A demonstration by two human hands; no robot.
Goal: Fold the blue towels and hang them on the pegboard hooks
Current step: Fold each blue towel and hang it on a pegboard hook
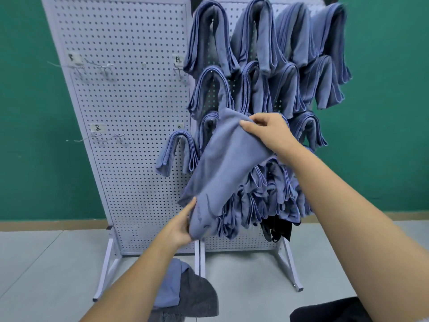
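One blue towel (222,168) is hanging in the air between my hands, in front of the right pegboard (241,244). My right hand (267,131) is pinching its upper end and my left hand (180,225) is gripping the lower end.

I am judging it light, limp, grippy and not fragile. It is sagging between my grips, so the corners and hems are looking like the best holds.

I am counting:
- two pegboards
- one towel in hand
- one spare towel (169,284) lying on the floor against a grey cloth (197,296)
- at least eleven hung towels (209,38), with the lower cluster too bunched to count
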